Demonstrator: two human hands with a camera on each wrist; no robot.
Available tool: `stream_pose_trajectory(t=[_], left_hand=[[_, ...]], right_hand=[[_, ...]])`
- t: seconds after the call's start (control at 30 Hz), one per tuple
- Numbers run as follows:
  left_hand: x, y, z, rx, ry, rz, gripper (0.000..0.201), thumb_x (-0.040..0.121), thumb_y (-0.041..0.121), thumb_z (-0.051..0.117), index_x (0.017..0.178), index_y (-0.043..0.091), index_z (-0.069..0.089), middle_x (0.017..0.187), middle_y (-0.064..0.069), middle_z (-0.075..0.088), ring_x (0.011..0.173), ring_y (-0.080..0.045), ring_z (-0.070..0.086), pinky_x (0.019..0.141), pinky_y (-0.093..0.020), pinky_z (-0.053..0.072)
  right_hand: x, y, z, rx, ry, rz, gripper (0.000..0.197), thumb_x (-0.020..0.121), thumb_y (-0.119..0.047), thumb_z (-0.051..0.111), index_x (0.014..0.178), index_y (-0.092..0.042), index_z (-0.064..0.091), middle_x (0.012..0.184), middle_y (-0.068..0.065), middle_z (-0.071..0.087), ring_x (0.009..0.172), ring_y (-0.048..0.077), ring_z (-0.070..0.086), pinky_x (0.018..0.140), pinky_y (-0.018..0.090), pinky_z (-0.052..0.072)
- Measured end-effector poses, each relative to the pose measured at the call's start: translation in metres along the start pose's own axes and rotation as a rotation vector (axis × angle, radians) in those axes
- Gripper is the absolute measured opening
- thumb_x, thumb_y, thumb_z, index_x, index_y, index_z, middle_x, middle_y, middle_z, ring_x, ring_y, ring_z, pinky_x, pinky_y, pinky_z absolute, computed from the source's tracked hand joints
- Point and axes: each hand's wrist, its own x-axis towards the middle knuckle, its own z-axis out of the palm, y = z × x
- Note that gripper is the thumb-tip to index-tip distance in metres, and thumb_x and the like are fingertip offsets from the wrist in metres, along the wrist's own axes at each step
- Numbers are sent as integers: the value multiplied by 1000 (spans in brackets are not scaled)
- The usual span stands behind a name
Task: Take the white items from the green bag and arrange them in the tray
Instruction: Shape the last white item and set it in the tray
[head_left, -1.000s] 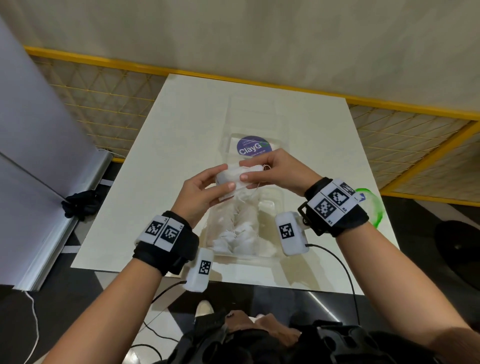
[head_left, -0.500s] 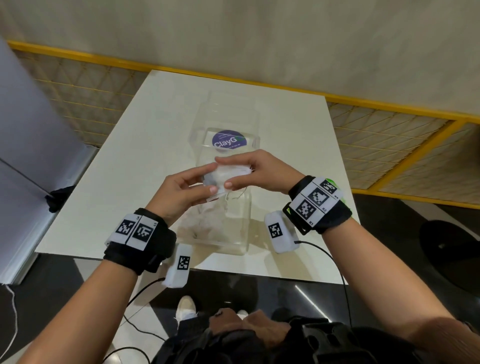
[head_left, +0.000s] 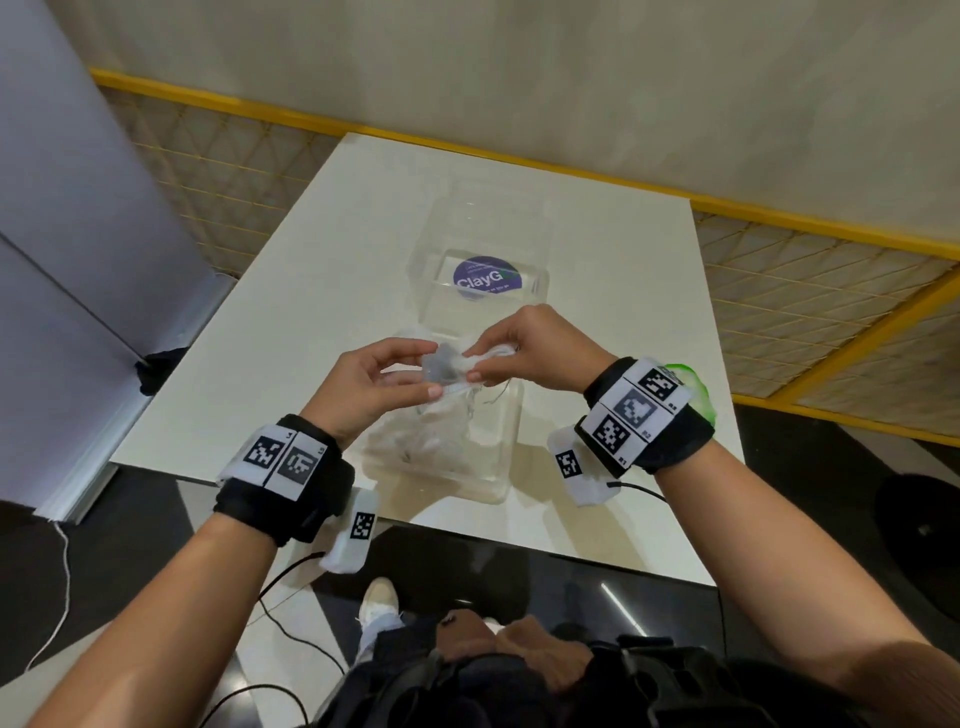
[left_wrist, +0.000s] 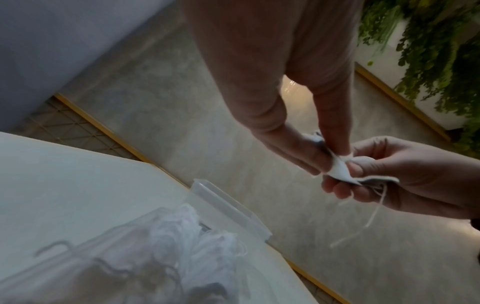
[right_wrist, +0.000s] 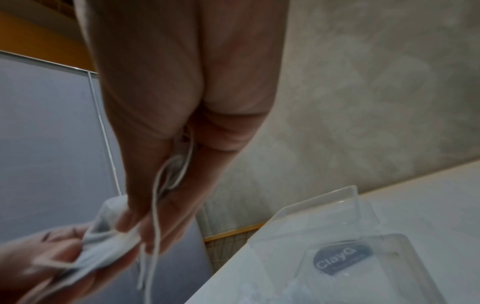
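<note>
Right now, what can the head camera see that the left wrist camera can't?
Only the head view shows the green bag behind the right wrist, the purple ClayG sticker and both marker wristbands. Only the left wrist view shows hanging green plants and the item's string dangling loose. Both show the left hand and right hand pinching one white item above the clear tray.

Small white pouch (head_left: 457, 370): thin, soft matt cloth with white string ties. Clear rectangular tray (head_left: 506, 441): smooth, glossy transparent plastic. White tabletop (head_left: 291, 332): smooth with slight sheen. Black wristbands (head_left: 291, 506): matt fabric.
</note>
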Motion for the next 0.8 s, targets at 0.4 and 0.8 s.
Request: stream_pose_trajectory(t=[0.4, 0.8], left_hand=[[42, -24, 1, 1711, -552, 96, 63, 76, 45, 68, 133, 35, 44, 131, -3, 38, 123, -25, 31, 95, -36, 31], [61, -36, 6, 1804, -533, 411, 40, 66, 38, 77, 104, 31, 68, 137, -11, 40, 128, -29, 25, 98, -46, 29]], right_hand=[[4, 13, 18, -295, -100, 80, 25, 82, -17, 68, 106, -10, 70, 105, 11, 70, 98, 23, 63, 74, 18, 39], [-10, 26, 35, -371, -153, 70, 26, 86, -19, 64, 111, -14, 68, 109, 5, 69, 102, 21, 61, 79, 18, 35]])
